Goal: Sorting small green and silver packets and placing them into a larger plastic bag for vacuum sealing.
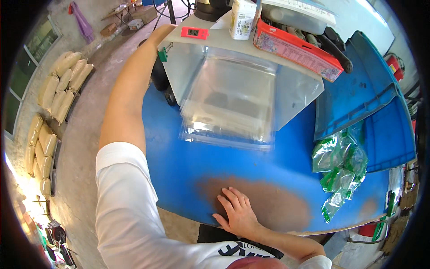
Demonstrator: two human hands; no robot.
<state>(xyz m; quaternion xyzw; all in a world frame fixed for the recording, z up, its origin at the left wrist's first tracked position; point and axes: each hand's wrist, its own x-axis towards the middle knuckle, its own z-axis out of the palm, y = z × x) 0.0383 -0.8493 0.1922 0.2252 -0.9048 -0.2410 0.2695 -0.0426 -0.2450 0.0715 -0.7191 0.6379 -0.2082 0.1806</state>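
Observation:
My left arm stretches far forward along the left side of the blue table (165, 179). Only the back part of my left hand (165, 31) shows, beside the far left corner of a grey stand (295, 96); its fingers are hidden. On the worn brown patch near the front edge, my right hand (239, 214) lies with fingers apart, holding nothing. A stack of clear plastic bags (233, 98) leans on the sloping front of the stand. A green binder clip (162, 54) grips the stand's left edge, close to my left forearm.
On the stand sit a red digital timer (195, 32), a white bottle (242, 20) and a red box (295, 49) of tools. Blue plastic bins (358, 94) stand at right, with green-and-clear packets (342, 161) spilling below. Filled sacks (62, 85) line the left wall.

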